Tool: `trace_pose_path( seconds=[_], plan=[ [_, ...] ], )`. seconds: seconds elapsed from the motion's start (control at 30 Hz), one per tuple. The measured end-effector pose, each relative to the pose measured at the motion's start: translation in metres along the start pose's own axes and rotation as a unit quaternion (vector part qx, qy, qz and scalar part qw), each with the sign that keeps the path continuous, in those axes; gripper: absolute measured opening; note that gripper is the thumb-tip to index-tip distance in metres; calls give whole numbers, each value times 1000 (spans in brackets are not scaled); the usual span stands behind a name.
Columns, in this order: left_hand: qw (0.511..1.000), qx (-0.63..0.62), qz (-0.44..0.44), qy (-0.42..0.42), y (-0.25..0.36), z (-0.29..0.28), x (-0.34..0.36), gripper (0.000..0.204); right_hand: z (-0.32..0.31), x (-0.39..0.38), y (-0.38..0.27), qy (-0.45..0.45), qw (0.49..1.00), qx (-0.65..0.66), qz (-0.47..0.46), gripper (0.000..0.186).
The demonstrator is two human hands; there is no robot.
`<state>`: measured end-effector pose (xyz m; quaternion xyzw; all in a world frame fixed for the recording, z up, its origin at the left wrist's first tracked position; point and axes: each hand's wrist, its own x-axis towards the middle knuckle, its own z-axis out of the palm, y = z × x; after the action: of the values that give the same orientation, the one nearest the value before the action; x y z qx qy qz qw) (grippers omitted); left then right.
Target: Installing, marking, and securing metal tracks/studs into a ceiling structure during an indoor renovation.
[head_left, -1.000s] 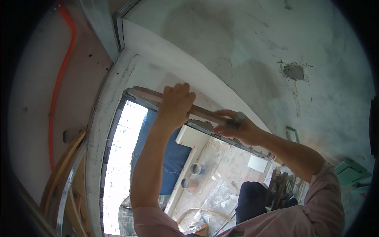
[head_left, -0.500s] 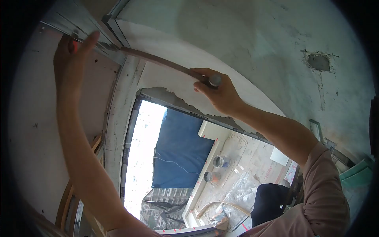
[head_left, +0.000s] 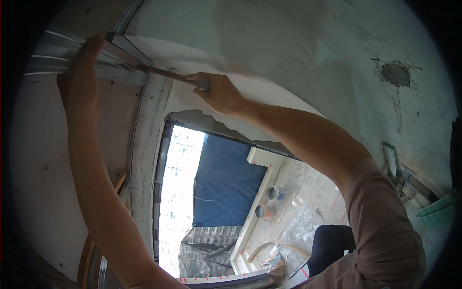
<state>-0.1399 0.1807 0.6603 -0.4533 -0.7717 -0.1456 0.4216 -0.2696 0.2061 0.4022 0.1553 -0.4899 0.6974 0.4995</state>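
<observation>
My left hand (head_left: pixel 84 86) is raised at the upper left against pale metal strips (head_left: pixel 53 59) along the ceiling edge. Its visible fingers are stretched upward; the others are hidden. My right hand (head_left: pixel 219 94) is closed round the grey, rounded end of a narrow brownish bar (head_left: pixel 168 73); its exact kind does not show. The bar slants up leftward, its far tip meeting the metal strips near the corner of the frame (head_left: pixel 137 50).
Below is a window opening (head_left: pixel 185 144) with a dark blue sheet (head_left: pixel 224 178). Two small tubs (head_left: pixel 275 193) stand on the dusty floor beyond. A wooden ladder-like frame (head_left: pixel 89 255) is at the lower left. A patched hole (head_left: pixel 395 74) marks the pale surface at right.
My right hand has moved left toward the corner, and less of the bar shows between it and the strips. My left hand's raised finger has shifted slightly left and up.
</observation>
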Motion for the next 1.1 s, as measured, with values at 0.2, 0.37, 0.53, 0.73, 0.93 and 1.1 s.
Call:
trace_pose_path(
  seconds=[0.2,0.37,0.53,0.73,0.93,1.1],
  plan=[
    [1000,10,-6,3,1,-2,-3,61,-14,-2,-48,-26,998,51,23,31],
    [1000,3,27,-9,-3,-2,1,60,-28,11,-37,-41,998,0,51,29],
    [1000,4,3,0,-4,-2,-1,58,-17,4,-65,-27,999,40,-19,22],
    [1000,8,15,-10,-5,-1,-1,56,-11,10,-47,-24,997,-69,-16,23],
    [1000,3,9,-16,-2,-4,-1,55,-9,2,-60,14,996,34,-86,22],
    [1000,8,-1,-8,0,-2,-3,55,-16,22,-54,-51,995,-80,-2,26]
  ],
)
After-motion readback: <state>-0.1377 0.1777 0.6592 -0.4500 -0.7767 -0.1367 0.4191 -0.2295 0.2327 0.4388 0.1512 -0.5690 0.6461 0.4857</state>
